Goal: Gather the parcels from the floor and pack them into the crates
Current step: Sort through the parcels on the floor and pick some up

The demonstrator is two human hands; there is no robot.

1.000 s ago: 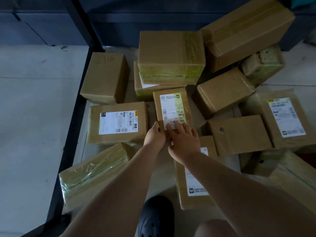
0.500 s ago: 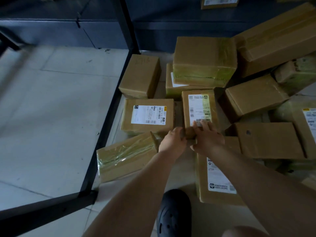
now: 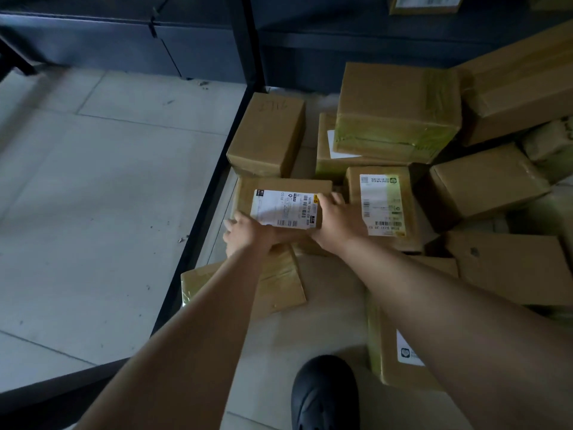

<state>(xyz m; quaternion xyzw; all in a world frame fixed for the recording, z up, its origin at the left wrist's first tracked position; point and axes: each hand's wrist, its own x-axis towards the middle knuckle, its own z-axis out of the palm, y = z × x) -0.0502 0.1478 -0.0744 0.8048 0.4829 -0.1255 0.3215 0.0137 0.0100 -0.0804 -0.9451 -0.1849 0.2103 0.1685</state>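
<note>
Labelled parcel (image 3: pixel 280 198): flat brown carton, white shipping label up, on the floor hard against the black frame rail (image 3: pixel 204 209) that runs along the left side of the pile. My left hand (image 3: pixel 245 232) grips its near-left corner, fingers curled around the edge. My right hand (image 3: pixel 336 220) grips its right end, fingers wrapped over the far-right corner, partly covering the label. Cannot tell whether the carton is clear of the floor.

Just right of it, touching my right hand's side: a narrower parcel (image 3: pixel 383 206) with a long white-and-green label. Nearer to me, under my left forearm: a tape-wrapped parcel (image 3: pixel 279 287) lying at an angle, its top edge meeting the held carton. Behind the held carton: a plain box with handwriting (image 3: pixel 268 135) on top, upright. Right of that, a large green-taped box (image 3: pixel 398 111) stacked on a flatter carton (image 3: pixel 327 150). More brown cartons crowd the right side; one plain box (image 3: pixel 486 180) sits tilted. A labelled carton (image 3: pixel 390 346) lies under my right forearm.

Black shoe (image 3: pixel 325 394) at the bottom edge, on the floor tiles. Left of the rail: pale tiled floor (image 3: pixel 102 193), dusty specks.
</note>
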